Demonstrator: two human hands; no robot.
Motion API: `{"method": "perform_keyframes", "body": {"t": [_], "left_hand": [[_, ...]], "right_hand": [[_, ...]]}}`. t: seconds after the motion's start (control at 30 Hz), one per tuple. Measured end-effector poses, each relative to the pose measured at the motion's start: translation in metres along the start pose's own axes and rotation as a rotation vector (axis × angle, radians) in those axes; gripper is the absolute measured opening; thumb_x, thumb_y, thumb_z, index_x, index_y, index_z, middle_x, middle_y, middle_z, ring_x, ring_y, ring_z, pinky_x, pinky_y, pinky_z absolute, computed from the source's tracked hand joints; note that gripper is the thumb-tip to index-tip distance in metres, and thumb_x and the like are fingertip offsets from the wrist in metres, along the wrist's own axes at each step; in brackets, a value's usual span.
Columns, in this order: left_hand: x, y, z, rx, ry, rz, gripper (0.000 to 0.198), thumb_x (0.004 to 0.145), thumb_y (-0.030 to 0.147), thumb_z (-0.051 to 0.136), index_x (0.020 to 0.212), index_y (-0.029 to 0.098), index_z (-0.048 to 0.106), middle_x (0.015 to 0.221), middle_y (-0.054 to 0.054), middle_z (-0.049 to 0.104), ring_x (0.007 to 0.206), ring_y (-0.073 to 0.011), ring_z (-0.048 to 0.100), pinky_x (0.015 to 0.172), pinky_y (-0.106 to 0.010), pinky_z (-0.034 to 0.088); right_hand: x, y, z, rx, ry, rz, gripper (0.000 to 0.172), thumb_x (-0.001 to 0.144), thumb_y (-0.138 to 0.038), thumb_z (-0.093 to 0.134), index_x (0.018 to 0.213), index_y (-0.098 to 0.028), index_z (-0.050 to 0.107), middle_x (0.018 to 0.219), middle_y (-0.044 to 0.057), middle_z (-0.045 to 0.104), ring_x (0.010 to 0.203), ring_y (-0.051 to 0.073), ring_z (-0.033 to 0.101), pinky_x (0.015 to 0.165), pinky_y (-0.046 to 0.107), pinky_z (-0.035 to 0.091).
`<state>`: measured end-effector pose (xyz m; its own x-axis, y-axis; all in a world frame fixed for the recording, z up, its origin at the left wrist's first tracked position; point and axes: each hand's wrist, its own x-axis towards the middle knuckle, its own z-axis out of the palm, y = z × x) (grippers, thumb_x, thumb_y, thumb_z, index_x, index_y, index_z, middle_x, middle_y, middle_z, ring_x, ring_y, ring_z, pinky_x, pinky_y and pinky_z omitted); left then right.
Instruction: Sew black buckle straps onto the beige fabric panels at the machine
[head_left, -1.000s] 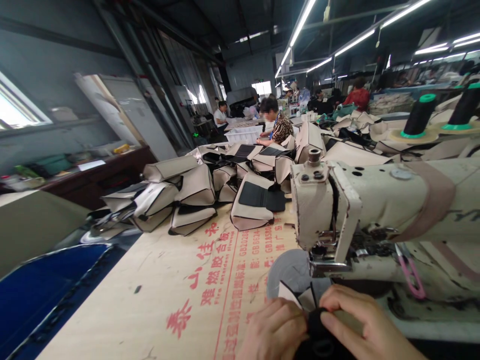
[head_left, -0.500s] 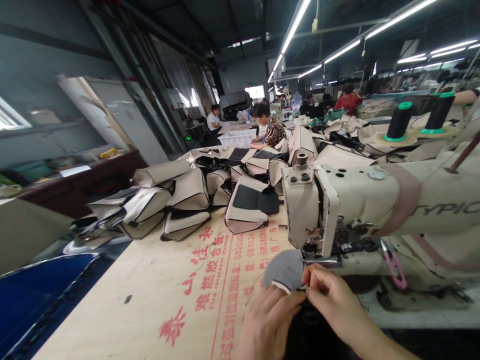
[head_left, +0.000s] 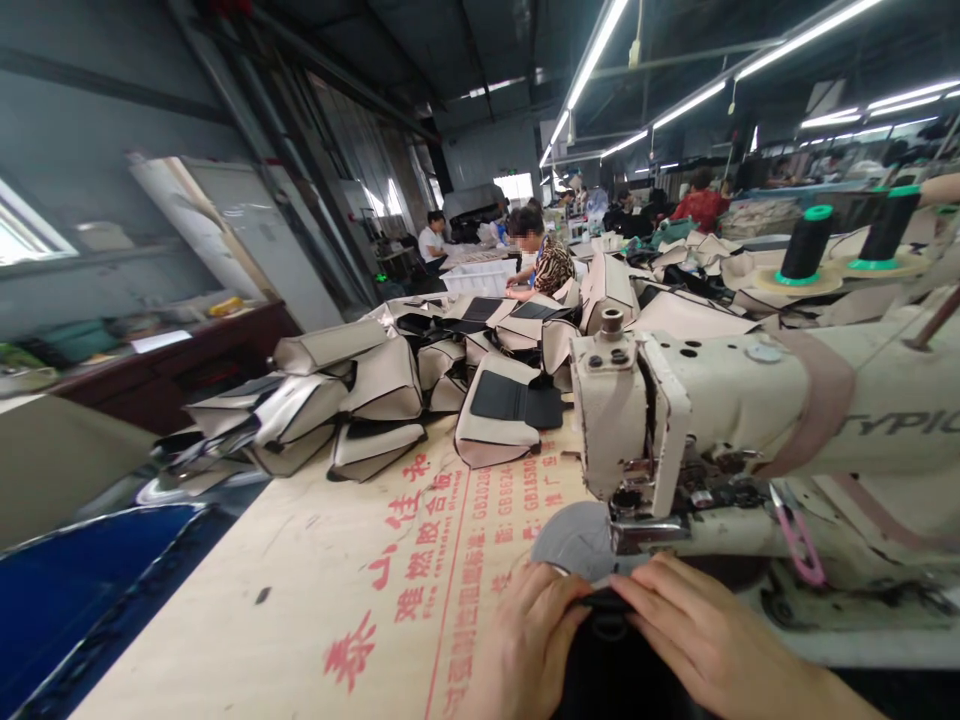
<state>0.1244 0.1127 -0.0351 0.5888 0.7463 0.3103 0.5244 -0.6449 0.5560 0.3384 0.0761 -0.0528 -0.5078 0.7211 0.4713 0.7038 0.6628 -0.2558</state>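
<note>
A black fabric piece (head_left: 611,660) with a small ring-like part near its top edge lies between my hands, just in front of the sewing machine (head_left: 667,430). My left hand (head_left: 536,630) grips its upper left edge with thumb and fingers. On the other side, my right hand (head_left: 690,620) holds the upper right edge, fingers pressed together over it. Behind the fingertips is a grey round disc (head_left: 574,540) beside the machine's needle area. The piece's lower part is dark and runs out of view at the bottom.
Pink-handled thread snips (head_left: 799,540) rest on the machine. Beige and black sewn bags (head_left: 499,410) are heaped beyond the plywood table (head_left: 300,590). A blue bin (head_left: 97,590) stands at left. Black thread cones (head_left: 804,245) rise behind the machine. A person in a patterned top (head_left: 551,262) sits farther back.
My right hand has turned flatter and its fingers now lie along the black piece's edge. The left hand has shifted slightly. The camera view has moved a little.
</note>
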Motion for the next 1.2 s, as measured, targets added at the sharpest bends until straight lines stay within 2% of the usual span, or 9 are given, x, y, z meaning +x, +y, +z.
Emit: {"method": "perform_keyframes", "body": {"t": [0.17,0.3,0.67,0.8,0.9,0.97,1.07,1.13,1.2], "left_hand": [[-0.001,-0.001,-0.001,0.005,-0.013,-0.04,0.017,0.087,0.017,0.044,0.096,0.02,0.058,0.085,-0.004,0.058,0.082,-0.0148,0.055,0.073,-0.025,0.047],[0.002,-0.001,-0.003,-0.059,0.006,-0.092,0.017,0.087,0.018,0.044,0.095,0.019,0.059,0.086,-0.004,0.057,0.082,-0.0137,0.056,0.074,-0.023,0.047],[0.007,-0.008,0.002,-0.225,0.048,-0.286,0.02,0.087,0.026,0.046,0.094,0.019,0.064,0.085,-0.004,0.057,0.081,-0.0138,0.056,0.074,-0.026,0.048],[-0.018,-0.012,-0.009,-0.359,-0.118,-0.336,0.032,0.087,0.032,0.046,0.117,0.026,0.055,0.121,-0.005,0.052,0.115,-0.0184,0.046,0.098,-0.036,0.037],[-0.033,-0.016,-0.004,-0.397,-0.089,-0.409,0.037,0.089,0.035,0.038,0.124,0.027,0.048,0.135,-0.002,0.042,0.127,-0.0184,0.032,0.107,-0.041,0.024],[-0.033,-0.018,0.006,-0.397,0.025,-0.418,0.034,0.091,0.035,0.034,0.117,0.023,0.053,0.123,-0.003,0.054,0.118,-0.0172,0.044,0.103,-0.038,0.031],[-0.019,-0.014,0.019,-0.292,0.178,-0.438,0.032,0.092,0.034,0.032,0.095,0.018,0.059,0.09,-0.002,0.065,0.085,-0.0154,0.059,0.079,-0.028,0.046],[-0.004,-0.007,0.02,-0.157,0.185,-0.437,0.032,0.091,0.034,0.033,0.082,0.017,0.058,0.074,-0.001,0.062,0.069,-0.014,0.057,0.065,-0.024,0.045],[0.014,-0.001,0.014,-0.015,0.118,-0.398,0.032,0.09,0.033,0.034,0.075,0.017,0.057,0.067,0.0,0.06,0.063,-0.0134,0.055,0.059,-0.022,0.041]], "right_hand": [[0.012,0.007,0.013,0.012,-0.017,-0.057,0.031,0.091,-0.012,0.03,0.115,-0.014,0.049,0.103,0.009,0.056,0.096,0.021,0.053,0.09,0.037,0.047],[0.023,0.009,0.015,0.171,-0.07,0.042,0.022,0.09,-0.012,0.035,0.103,-0.017,0.053,0.099,0.007,0.056,0.097,0.02,0.051,0.092,0.039,0.044],[0.037,0.01,0.02,0.366,-0.061,0.226,0.016,0.09,-0.015,0.039,0.086,-0.018,0.054,0.088,0.004,0.055,0.083,0.016,0.054,0.076,0.029,0.045],[0.038,0.01,0.018,0.376,-0.079,0.187,0.016,0.091,-0.016,0.04,0.088,-0.018,0.056,0.084,0.003,0.055,0.081,0.015,0.053,0.073,0.028,0.043],[0.038,0.009,0.017,0.379,-0.077,0.17,0.016,0.091,-0.016,0.04,0.09,-0.017,0.056,0.086,0.003,0.056,0.082,0.016,0.053,0.074,0.029,0.043],[0.038,0.008,0.015,0.373,-0.077,0.156,0.017,0.091,-0.016,0.039,0.089,-0.017,0.056,0.085,0.003,0.056,0.081,0.016,0.053,0.073,0.029,0.043],[0.033,0.006,0.012,0.374,-0.056,0.164,0.018,0.091,-0.017,0.039,0.088,-0.017,0.057,0.084,0.004,0.057,0.079,0.016,0.054,0.072,0.029,0.043],[0.026,0.006,0.013,0.405,-0.013,0.221,0.017,0.09,-0.019,0.04,0.088,-0.017,0.057,0.084,0.005,0.057,0.079,0.016,0.054,0.072,0.028,0.043],[0.016,0.005,0.018,0.476,0.056,0.327,0.019,0.09,-0.023,0.04,0.085,-0.017,0.057,0.081,0.004,0.056,0.075,0.016,0.054,0.068,0.027,0.042]]}}
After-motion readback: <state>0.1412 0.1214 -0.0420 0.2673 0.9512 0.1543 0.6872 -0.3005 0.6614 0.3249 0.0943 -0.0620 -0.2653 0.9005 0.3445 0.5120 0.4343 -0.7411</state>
